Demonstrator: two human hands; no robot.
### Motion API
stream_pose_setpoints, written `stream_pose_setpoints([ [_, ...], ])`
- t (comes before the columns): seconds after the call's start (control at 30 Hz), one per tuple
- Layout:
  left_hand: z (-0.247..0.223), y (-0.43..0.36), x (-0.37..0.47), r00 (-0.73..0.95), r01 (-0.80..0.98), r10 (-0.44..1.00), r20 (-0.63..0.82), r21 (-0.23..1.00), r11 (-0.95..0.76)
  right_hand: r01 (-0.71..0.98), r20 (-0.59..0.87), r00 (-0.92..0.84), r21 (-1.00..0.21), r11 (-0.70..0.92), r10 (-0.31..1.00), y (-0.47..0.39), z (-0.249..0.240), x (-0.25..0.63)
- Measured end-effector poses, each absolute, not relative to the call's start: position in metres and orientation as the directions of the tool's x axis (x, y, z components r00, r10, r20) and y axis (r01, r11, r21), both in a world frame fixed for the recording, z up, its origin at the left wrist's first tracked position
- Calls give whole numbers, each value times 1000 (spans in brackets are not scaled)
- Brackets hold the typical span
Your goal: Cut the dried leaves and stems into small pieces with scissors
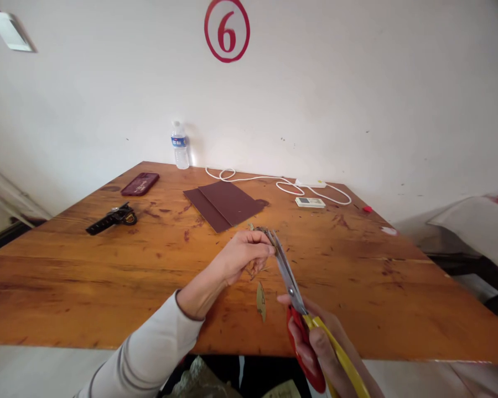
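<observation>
My right hand grips a pair of scissors with one red and one yellow handle. Their metal blades point up and away, slightly parted at the tips, right beside my left hand. The fingers of that hand are pinched together on a small brownish, crumpled piece; most of it is hidden behind the fingers, and its kind is unclear. On the table below lies a thin, pointed greenish-tan scrap.
The wooden table holds two dark maroon sheets, a maroon phone, a black watch-like strap, a water bottle, a white cable and a small white device. Tiny dark bits lie around the hands.
</observation>
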State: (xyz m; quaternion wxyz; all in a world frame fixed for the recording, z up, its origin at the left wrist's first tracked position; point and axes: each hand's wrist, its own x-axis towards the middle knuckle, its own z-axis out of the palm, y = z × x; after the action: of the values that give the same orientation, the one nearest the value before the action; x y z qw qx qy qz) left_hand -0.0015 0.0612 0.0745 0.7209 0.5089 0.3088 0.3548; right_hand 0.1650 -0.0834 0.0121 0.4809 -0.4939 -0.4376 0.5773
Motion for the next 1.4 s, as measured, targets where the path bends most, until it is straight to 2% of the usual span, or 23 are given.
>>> stream_pose_setpoints([
  [0.3,67,62,1,520,-123,845,-125,968,218,-256,-150,20,-957,-140,988,-90,-10,162],
  [0.7,61,60,5,453,-288,878,-157,906,310,-348,-177,39,-925,-153,983,-87,-12,155],
  [1.0,56,62,5,415,-350,895,-163,880,322,-321,-196,28,-930,-177,980,-88,-9,152],
  [1.4,65,59,2,423,-328,889,-173,886,328,-187,-161,123,-973,-136,979,-88,1,144],
])
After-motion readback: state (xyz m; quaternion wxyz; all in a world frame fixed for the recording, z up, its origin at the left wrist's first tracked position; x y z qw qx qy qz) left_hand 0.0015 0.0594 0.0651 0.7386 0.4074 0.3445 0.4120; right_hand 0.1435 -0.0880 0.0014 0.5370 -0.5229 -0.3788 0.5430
